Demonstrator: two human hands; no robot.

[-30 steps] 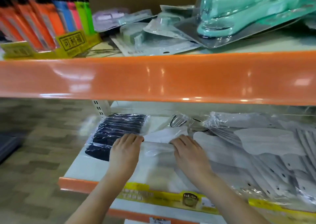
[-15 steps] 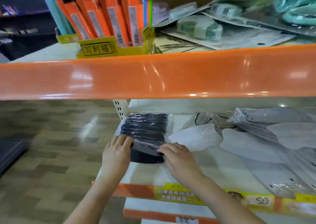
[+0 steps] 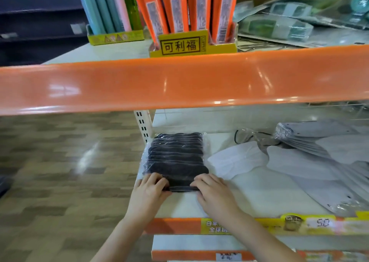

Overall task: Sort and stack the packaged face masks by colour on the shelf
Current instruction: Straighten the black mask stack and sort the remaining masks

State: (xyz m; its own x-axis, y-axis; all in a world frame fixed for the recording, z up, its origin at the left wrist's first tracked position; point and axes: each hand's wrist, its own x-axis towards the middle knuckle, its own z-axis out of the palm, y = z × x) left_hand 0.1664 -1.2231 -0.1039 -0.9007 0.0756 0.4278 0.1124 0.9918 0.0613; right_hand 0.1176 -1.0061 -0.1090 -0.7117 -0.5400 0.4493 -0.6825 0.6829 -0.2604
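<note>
Pressing on the near edge of the stack of black masks [image 3: 176,158], both hands lie palm down at the front of the shelf [image 3: 249,197]. The left hand [image 3: 148,191] has its fingers [image 3: 153,178] curled over the stack's left corner; the right hand [image 3: 214,191] lays its fingers [image 3: 199,182] flat over the right corner. Neither hand seems to lift a packet: they look to be squaring the overlapped wrappers so the dark pile stays neat, pushed toward the shelf's left end beyond the fingertips. Right of the right hand, apart from the black stack, white masks [image 3: 237,160] and grey masks [image 3: 319,162] in clear bags lie fanned and loose, probably awaiting sorting. The shelf surface is pale and smooth, so the slippery packets likely slide easily. Above the hands runs a glossy orange shelf edge [image 3: 179,82] carrying boxes of orange packs [image 3: 185,8]. Left of the left hand, the shop floor [image 3: 60,172] shows brown patterned tiles.
</note>
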